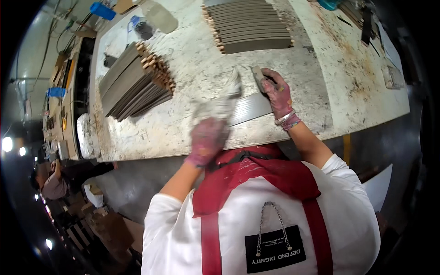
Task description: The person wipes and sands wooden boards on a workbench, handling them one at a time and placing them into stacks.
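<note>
Head view: left hand [210, 139], gloved and motion-blurred, closed on pale crumpled cloth [211, 109]; right hand [278, 95], gloved, fingers curled round narrow grey-beige piece [257, 78]; flat grey panel [252, 109] lying on worktop [197, 59] between hands, near front edge; slanted dark strip stack [130, 85] to left, second strip stack [254, 27] beyond hands, both with pale wooden ends showing

A blue container [102, 11], a cloudy jug [161, 17] and another person [54, 185] appear leftward.
</note>
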The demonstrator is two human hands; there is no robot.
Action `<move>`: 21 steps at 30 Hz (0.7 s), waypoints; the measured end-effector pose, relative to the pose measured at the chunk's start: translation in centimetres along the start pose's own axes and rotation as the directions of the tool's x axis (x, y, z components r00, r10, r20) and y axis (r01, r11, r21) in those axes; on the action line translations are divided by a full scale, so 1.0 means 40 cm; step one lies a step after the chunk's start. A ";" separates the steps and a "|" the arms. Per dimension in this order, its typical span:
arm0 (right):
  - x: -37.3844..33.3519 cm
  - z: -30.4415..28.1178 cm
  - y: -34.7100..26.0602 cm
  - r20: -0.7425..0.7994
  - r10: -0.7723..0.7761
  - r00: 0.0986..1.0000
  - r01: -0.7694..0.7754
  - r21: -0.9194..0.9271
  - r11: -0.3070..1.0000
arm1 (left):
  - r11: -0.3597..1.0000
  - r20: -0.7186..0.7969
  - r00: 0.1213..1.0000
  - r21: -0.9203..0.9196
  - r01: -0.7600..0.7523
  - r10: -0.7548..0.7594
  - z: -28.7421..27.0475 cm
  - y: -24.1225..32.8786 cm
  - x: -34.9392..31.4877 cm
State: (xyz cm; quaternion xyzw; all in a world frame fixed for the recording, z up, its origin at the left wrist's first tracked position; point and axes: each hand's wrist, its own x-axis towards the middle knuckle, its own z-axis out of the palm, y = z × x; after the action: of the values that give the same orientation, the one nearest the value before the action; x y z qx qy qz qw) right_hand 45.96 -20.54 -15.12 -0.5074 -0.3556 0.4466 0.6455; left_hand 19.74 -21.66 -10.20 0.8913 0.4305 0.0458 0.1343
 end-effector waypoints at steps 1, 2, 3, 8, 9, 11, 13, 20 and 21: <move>-0.003 -0.001 -0.004 -0.012 -0.075 0.997 0.075 -0.051 0.996 | 0.992 -0.168 0.985 0.124 -0.016 0.037 0.011 -0.074 -0.040; -0.004 -0.014 -0.008 -0.030 0.000 1.000 0.000 0.016 1.000 | 0.992 -0.147 0.989 0.121 0.028 -0.010 0.003 -0.157 -0.078; 0.002 -0.029 -0.013 -0.047 0.067 0.997 -0.063 0.087 0.994 | 0.973 0.023 0.980 0.126 0.194 -0.199 -0.050 -0.194 -0.084; 0.034 -0.141 -0.083 -0.240 0.207 0.948 -0.070 0.480 0.875 | 0.866 -0.109 0.891 0.211 0.454 -0.441 -0.153 -0.400 -0.172; 0.038 -0.176 -0.090 -0.276 0.206 0.939 -0.048 0.488 0.871 | 0.850 -0.092 0.891 0.271 0.452 -0.444 -0.167 -0.432 -0.185; 0.036 -0.231 -0.111 -0.280 0.202 0.939 -0.046 0.479 0.877 | 0.812 -0.071 0.907 0.420 0.405 -0.416 -0.200 -0.438 -0.195; 0.016 -0.236 -0.139 -0.338 0.230 0.913 -0.040 0.485 0.874 | 0.842 -0.115 0.928 0.393 0.370 -0.354 -0.283 -0.330 -0.134; -0.050 -0.154 -0.040 -0.174 -0.174 0.969 0.135 -0.216 0.967 | 0.951 -0.205 0.946 -0.131 -0.281 0.251 -0.066 0.064 0.121; -0.052 -0.134 -0.030 -0.133 -0.260 0.956 0.202 -0.339 0.919 | 0.942 -0.083 0.962 -0.197 -0.273 0.262 -0.009 0.068 0.147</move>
State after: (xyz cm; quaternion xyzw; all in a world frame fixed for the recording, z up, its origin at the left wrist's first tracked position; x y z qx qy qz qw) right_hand 50.38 -24.39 -15.22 -0.5975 -0.4228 0.2565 0.6312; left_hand 25.40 -18.63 -9.28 0.9211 0.3020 0.1327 0.2068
